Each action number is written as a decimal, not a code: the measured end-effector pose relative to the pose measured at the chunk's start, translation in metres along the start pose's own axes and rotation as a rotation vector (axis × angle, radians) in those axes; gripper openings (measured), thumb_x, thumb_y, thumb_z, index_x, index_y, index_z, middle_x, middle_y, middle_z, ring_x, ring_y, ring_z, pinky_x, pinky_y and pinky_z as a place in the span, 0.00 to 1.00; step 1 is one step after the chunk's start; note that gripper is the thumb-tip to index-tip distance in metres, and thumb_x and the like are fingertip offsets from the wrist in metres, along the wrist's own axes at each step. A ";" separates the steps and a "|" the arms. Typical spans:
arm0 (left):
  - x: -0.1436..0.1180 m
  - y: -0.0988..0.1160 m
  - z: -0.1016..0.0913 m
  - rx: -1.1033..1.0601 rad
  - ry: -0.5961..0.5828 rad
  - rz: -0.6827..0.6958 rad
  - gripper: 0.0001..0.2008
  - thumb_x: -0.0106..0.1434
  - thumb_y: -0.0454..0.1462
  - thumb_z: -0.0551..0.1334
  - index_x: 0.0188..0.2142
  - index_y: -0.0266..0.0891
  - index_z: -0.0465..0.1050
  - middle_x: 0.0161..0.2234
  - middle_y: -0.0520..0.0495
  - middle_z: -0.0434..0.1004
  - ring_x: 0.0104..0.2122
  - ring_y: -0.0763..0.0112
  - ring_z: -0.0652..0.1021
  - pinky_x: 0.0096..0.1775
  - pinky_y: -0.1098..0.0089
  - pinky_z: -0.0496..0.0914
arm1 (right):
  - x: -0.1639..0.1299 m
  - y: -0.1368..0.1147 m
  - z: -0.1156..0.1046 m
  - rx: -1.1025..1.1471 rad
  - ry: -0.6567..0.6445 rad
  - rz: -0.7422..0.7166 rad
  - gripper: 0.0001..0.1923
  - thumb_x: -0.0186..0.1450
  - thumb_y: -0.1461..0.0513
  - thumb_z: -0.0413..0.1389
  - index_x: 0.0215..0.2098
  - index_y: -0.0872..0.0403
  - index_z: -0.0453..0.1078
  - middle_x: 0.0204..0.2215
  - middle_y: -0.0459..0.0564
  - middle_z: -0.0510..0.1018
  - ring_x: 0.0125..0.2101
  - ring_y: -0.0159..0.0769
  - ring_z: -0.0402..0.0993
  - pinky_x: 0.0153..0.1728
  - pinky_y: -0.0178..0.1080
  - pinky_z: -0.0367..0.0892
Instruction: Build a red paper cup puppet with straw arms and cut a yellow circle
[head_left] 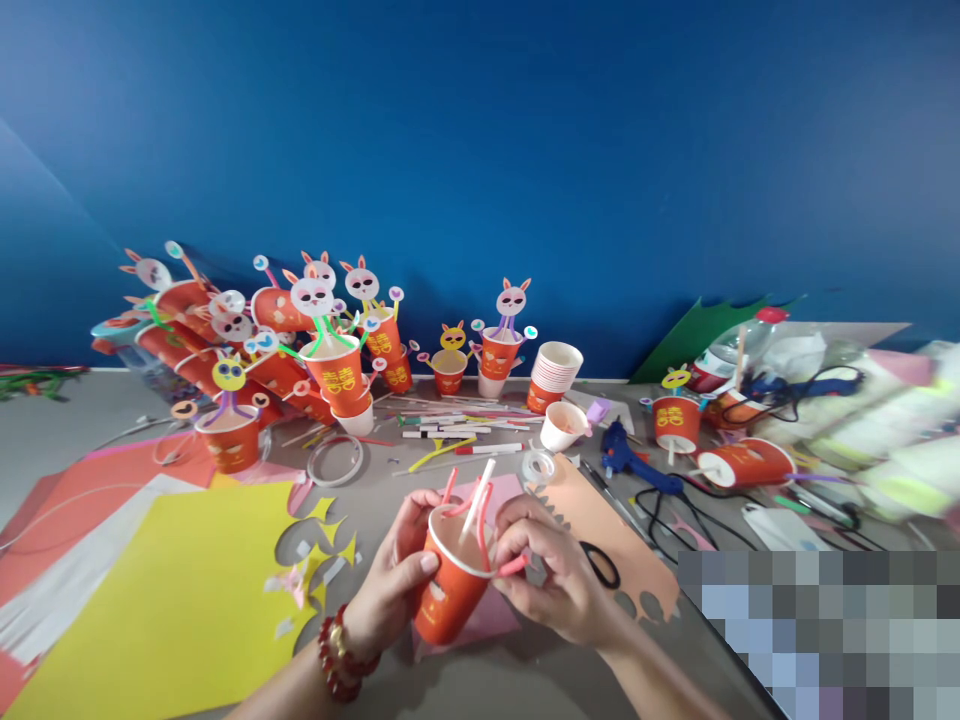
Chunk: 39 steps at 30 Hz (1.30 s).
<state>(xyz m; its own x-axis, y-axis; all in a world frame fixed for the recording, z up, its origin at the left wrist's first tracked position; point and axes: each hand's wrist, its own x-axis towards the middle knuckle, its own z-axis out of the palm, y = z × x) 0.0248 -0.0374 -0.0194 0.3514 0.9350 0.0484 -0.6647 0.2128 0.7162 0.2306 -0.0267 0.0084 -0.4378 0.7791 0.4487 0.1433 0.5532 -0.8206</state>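
Note:
My left hand (390, 585) grips an orange paper cup (448, 590) from its left side, tilted toward me above the table. A white stick (478, 500) stands in the cup, and pink pipe cleaners (480, 510) curl out of its mouth. My right hand (559, 580) pinches a pink pipe cleaner end (514, 566) at the cup's right rim. A red bead bracelet (337, 660) sits on my left wrist.
Finished bunny cups (330, 360) crowd the back left, with a stack of cups (551, 375) and scattered straws (457, 430) behind. Yellow paper (172, 600) lies left. Black scissors (600, 565), a blue glue gun (622, 455) and cables lie right.

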 end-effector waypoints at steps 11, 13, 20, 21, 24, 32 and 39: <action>0.000 0.000 0.000 0.003 -0.021 0.009 0.20 0.57 0.40 0.69 0.48 0.44 0.67 0.49 0.44 0.74 0.48 0.55 0.76 0.48 0.62 0.70 | -0.002 0.000 0.000 0.016 -0.011 0.012 0.06 0.61 0.67 0.58 0.34 0.50 0.68 0.35 0.48 0.70 0.36 0.36 0.70 0.37 0.37 0.66; 0.000 0.000 0.000 0.008 -0.025 0.010 0.20 0.58 0.40 0.69 0.48 0.44 0.67 0.49 0.44 0.75 0.48 0.55 0.76 0.47 0.63 0.70 | -0.001 0.000 -0.001 0.017 -0.013 0.012 0.06 0.61 0.67 0.58 0.34 0.50 0.68 0.35 0.47 0.70 0.36 0.36 0.70 0.37 0.37 0.65; 0.000 0.001 0.001 -0.001 -0.025 0.006 0.20 0.58 0.40 0.69 0.48 0.44 0.67 0.49 0.44 0.74 0.48 0.55 0.76 0.48 0.62 0.70 | -0.002 0.002 0.000 0.018 -0.015 0.017 0.06 0.61 0.67 0.58 0.34 0.50 0.68 0.35 0.47 0.70 0.36 0.35 0.70 0.37 0.36 0.65; 0.000 0.001 0.001 -0.002 -0.025 0.006 0.20 0.58 0.40 0.69 0.48 0.44 0.67 0.49 0.44 0.74 0.48 0.55 0.76 0.48 0.62 0.70 | -0.002 0.002 0.000 0.017 -0.015 0.018 0.06 0.61 0.67 0.58 0.34 0.50 0.68 0.35 0.47 0.70 0.36 0.35 0.70 0.37 0.36 0.65; 0.001 0.000 0.000 -0.005 -0.027 0.007 0.20 0.58 0.40 0.69 0.48 0.44 0.66 0.49 0.44 0.74 0.48 0.55 0.76 0.48 0.62 0.70 | -0.002 0.002 0.000 0.011 -0.014 0.014 0.06 0.61 0.67 0.58 0.34 0.51 0.68 0.35 0.47 0.70 0.36 0.35 0.70 0.37 0.36 0.65; 0.001 -0.001 -0.002 -0.006 -0.020 0.003 0.21 0.58 0.40 0.69 0.48 0.44 0.67 0.50 0.43 0.74 0.49 0.54 0.76 0.48 0.61 0.70 | -0.002 0.002 0.000 0.013 -0.011 0.012 0.06 0.61 0.68 0.59 0.34 0.51 0.68 0.35 0.47 0.71 0.36 0.35 0.70 0.38 0.36 0.65; 0.000 -0.001 -0.001 -0.002 -0.021 0.006 0.20 0.58 0.40 0.69 0.48 0.44 0.67 0.49 0.44 0.75 0.48 0.55 0.76 0.47 0.63 0.71 | -0.001 0.002 0.000 0.009 -0.010 0.010 0.06 0.61 0.68 0.58 0.34 0.51 0.68 0.34 0.47 0.71 0.36 0.35 0.70 0.38 0.35 0.65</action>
<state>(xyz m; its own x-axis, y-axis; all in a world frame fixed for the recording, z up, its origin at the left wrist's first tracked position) 0.0249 -0.0372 -0.0203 0.3611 0.9301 0.0672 -0.6682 0.2078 0.7144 0.2314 -0.0264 0.0057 -0.4455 0.7814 0.4369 0.1393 0.5426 -0.8283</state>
